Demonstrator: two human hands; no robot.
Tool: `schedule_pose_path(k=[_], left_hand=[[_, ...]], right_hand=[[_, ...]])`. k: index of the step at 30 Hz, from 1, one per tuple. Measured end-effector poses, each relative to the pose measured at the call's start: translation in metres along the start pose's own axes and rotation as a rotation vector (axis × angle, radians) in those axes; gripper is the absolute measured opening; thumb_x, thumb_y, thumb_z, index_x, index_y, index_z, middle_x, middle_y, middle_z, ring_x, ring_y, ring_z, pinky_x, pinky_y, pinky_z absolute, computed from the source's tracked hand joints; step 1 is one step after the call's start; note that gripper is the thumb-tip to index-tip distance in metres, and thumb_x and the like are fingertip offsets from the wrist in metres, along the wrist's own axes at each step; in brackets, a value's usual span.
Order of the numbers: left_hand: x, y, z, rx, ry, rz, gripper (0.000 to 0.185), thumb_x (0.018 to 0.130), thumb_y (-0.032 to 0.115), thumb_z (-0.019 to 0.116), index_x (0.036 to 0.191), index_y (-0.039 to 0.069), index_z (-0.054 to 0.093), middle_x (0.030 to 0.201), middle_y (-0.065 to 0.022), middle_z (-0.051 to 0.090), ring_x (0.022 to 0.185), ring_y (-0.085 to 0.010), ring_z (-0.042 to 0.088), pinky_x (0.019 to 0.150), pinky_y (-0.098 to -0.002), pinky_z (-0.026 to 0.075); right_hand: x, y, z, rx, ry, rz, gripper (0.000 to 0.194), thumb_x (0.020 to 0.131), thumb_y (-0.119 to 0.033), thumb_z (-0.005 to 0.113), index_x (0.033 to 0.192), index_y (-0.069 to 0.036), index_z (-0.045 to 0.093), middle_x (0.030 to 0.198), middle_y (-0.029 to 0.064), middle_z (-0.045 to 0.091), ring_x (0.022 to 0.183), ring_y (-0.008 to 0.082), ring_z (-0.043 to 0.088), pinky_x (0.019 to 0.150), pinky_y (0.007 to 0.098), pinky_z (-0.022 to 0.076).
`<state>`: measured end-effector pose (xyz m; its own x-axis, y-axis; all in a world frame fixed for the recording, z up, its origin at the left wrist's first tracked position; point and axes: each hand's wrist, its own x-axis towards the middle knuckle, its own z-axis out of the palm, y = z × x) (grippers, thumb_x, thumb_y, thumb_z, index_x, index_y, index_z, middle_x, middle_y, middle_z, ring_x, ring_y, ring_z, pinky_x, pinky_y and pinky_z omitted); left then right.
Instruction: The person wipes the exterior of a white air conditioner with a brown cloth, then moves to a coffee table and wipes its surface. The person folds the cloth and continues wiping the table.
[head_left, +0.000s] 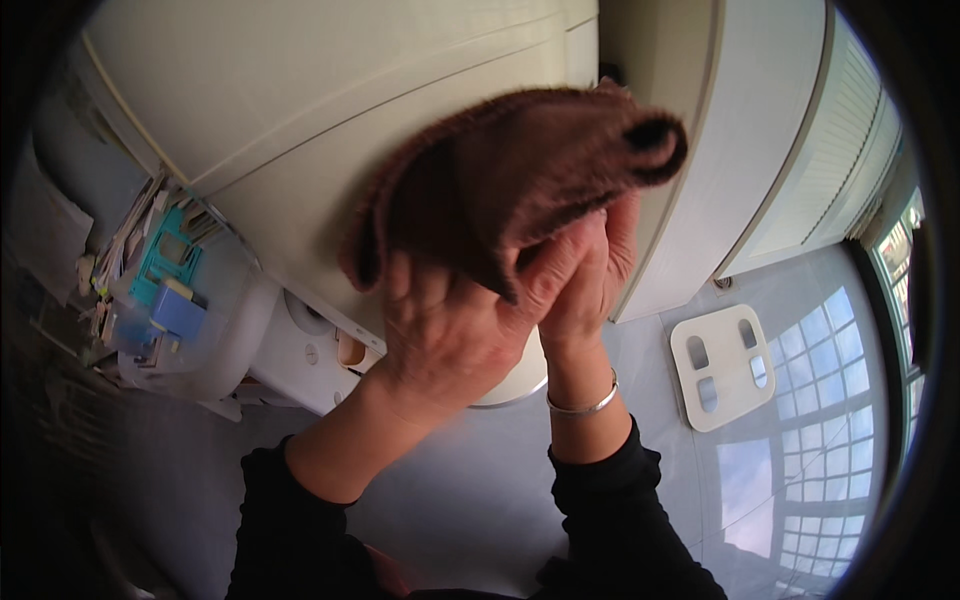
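A brown fleecy cloth (517, 165) is bunched and folded between my two hands, with a curled loop at its right end. My left hand (450, 322) holds its lower edge, and its fingertips go out of sight under the cloth. On the right, my right hand (592, 262) grips the same cloth, pressed against the left hand's thumb side. A silver bangle (585, 405) circles the right wrist. Behind the cloth is a cream-coloured panelled surface (315, 172); whether the cloth touches it I cannot tell.
A white bathroom scale (724, 367) lies on the glossy grey floor (465, 487) at right. White cabinet panels (757, 150) rise nearby. At left, a translucent tub (225, 322) stands near a turquoise plastic basket (165, 255) and a blue box (178, 311).
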<state>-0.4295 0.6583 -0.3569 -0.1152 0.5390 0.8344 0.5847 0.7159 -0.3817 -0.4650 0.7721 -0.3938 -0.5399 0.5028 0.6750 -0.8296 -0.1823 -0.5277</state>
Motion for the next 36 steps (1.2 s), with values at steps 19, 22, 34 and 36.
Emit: schedule_pose_path(k=[19,22,34,36], left_hand=[[-0.253,0.119,0.066,-0.539,-0.069,-0.828,0.052,0.096,0.018,0.065,0.143,0.005,0.048,0.143,-0.0146,0.047,0.130,-0.0291,0.048,0.105,-0.0420,0.043],[-0.268,0.130,0.069,-0.476,0.019,-0.834,0.037,0.087,0.016,0.072,0.122,0.008,0.061,0.109,-0.0099,0.060,0.098,-0.0285,0.060,0.082,-0.0424,0.050],[-0.334,0.144,0.028,-0.540,-0.200,-0.993,0.062,0.086,0.019,0.068,0.140,-0.004,0.046,0.137,-0.0233,0.048,0.117,-0.0422,0.053,0.094,-0.0493,0.048],[-0.339,0.148,0.027,-0.594,-0.246,-1.097,0.059,0.086,0.017,0.068,0.137,-0.006,0.047,0.137,-0.0278,0.046,0.120,-0.0457,0.051,0.098,-0.0498,0.046]], right_hand=[[-0.164,0.067,-0.039,-0.523,0.276,0.022,0.053,0.105,-0.043,0.038,0.145,-0.009,0.039,0.152,0.0134,0.037,0.138,0.0285,0.039,0.114,0.0446,0.0321],[-0.189,0.077,-0.055,-0.644,0.324,0.144,0.061,0.103,-0.052,0.042,0.146,-0.009,0.038,0.152,0.0131,0.036,0.136,0.0293,0.040,0.112,0.0454,0.0345],[-0.314,0.117,-0.086,-0.775,0.418,0.771,0.074,0.098,-0.059,0.044,0.146,-0.002,0.037,0.143,0.0214,0.040,0.129,0.0353,0.044,0.106,0.0450,0.0387],[-0.323,0.119,-0.089,-0.810,0.387,0.805,0.075,0.098,-0.059,0.043,0.146,-0.002,0.036,0.141,0.0233,0.040,0.128,0.0371,0.044,0.106,0.0459,0.0381]])
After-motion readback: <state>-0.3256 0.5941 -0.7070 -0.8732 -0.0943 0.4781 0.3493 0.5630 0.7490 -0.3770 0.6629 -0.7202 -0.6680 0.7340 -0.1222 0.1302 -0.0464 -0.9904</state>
